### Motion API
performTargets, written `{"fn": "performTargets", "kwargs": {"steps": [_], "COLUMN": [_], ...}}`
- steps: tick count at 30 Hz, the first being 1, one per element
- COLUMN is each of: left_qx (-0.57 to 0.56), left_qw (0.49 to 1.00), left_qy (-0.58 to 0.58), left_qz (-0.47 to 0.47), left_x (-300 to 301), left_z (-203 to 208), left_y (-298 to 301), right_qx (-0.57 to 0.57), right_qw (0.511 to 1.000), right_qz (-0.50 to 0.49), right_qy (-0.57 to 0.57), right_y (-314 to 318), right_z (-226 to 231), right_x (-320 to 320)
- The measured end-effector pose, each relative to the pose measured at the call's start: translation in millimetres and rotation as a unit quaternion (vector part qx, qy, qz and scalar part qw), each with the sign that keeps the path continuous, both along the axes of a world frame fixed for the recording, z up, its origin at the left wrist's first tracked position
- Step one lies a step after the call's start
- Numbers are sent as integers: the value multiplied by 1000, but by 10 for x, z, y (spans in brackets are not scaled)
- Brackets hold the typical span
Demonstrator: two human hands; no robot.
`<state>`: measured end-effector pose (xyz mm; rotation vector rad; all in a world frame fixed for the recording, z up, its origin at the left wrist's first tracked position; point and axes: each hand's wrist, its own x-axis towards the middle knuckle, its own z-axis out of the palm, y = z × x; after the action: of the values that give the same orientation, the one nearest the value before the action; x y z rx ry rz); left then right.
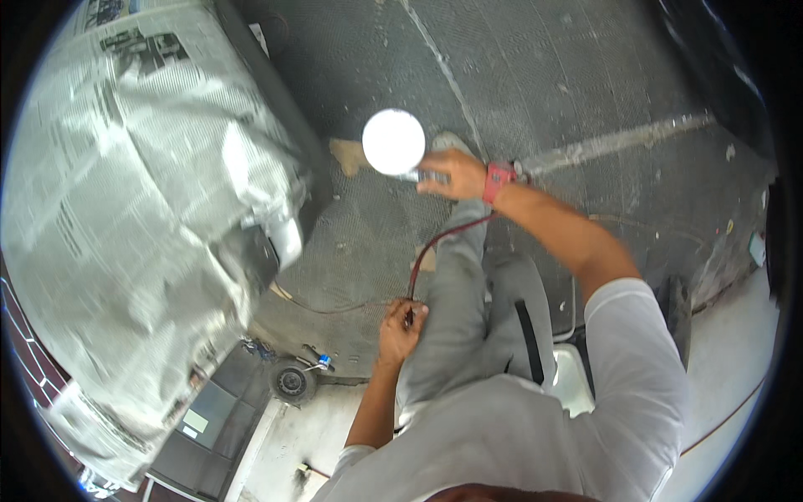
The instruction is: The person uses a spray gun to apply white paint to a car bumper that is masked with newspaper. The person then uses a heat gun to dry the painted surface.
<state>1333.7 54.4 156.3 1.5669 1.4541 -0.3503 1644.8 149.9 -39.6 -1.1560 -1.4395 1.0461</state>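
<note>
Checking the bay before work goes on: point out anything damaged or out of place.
A small loose wheel and blue-handled tools lie on the floor near the newspaper-masked car. Nothing looks spilled or broken.

A single head-worn fisheye view looks steeply down past the person's own shoulders and legs onto the grey floor (585,75), close to the body, its straight lines bending at the rim, a newspaper-wrapped car (125,209) filling the frame's left.
</note>
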Motion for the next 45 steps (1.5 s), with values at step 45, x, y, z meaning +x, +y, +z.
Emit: {"fn": "performTargets", "kwargs": {"steps": [45], "left_qx": [17], "left_qw": [889], "left_qy": [42], "left_qz": [455], "left_x": [4890], "left_z": [-1201], "left_y": [5724], "right_qx": [56], "right_qw": [990], "right_qz": [26], "right_qy": [125], "right_y": [9650], "right_z": [-477], "right_x": [3352]}}
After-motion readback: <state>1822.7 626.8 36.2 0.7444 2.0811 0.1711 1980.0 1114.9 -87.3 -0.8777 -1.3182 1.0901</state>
